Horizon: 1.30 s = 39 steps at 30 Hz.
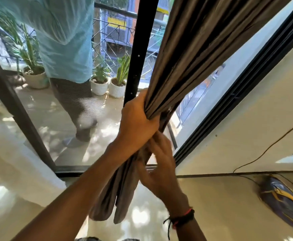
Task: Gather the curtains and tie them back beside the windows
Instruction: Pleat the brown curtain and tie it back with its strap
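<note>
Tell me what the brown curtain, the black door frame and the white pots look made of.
Brown curtain: woven fabric with a slight satin sheen, falling in soft folds.
Black door frame: probably painted metal, with small screws.
White pots: likely ceramic or plastic, ribbed, matte.

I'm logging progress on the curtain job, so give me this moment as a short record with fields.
curtain: brown curtain, gathered into one bunch beside the black door frame
left hand: left hand grips the bunch, fingers curled round it
right hand: right hand just below, on the hanging end; blurred, grip unclear
tie: none plainly visible
outside: person in a light blue shirt; white plant pots on the floor
</note>
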Each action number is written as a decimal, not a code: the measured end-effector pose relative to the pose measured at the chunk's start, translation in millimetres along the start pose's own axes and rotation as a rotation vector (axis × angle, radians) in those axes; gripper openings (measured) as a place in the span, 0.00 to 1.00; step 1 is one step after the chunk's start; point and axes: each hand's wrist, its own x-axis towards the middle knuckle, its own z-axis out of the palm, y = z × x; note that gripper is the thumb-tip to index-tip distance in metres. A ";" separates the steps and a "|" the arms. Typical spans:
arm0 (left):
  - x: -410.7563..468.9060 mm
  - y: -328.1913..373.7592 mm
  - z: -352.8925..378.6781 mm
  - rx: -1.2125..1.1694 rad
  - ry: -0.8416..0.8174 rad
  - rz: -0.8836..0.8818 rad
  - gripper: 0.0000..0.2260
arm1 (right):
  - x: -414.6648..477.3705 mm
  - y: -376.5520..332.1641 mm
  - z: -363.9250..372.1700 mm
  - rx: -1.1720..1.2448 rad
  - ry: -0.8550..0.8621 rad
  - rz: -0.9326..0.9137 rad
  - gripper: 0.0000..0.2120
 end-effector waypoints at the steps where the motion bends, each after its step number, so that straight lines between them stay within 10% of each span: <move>1: 3.4 -3.8 -3.5 -0.056 -0.042 -0.018 0.14 | 4.0 3.9 -11.7 0.002 0.093 0.018 0.20; 5: 13.2 -9.4 -18.0 -0.302 -0.306 -0.070 0.16 | 35.2 25.3 -57.4 0.211 0.488 0.473 0.07; 10: 16.3 -11.4 -24.5 -0.462 -0.487 -0.222 0.17 | 83.7 27.1 -66.7 0.404 -0.091 1.100 0.09; 22: 9.8 -10.6 -23.5 -0.397 -0.373 -0.140 0.14 | 53.7 18.4 -77.5 0.108 -0.078 0.364 0.06; 27: 10.0 -10.8 -22.7 -0.281 -0.320 -0.078 0.11 | 63.1 8.5 -103.4 0.026 0.223 0.354 0.06; 35: -13.3 0.3 -5.1 0.167 0.045 0.111 0.10 | 60.0 -27.6 -92.9 0.149 -0.016 0.375 0.09; 39: -38.6 20.5 13.2 0.245 -0.046 0.062 0.08 | 56.4 -49.2 -68.6 0.126 -0.061 0.241 0.12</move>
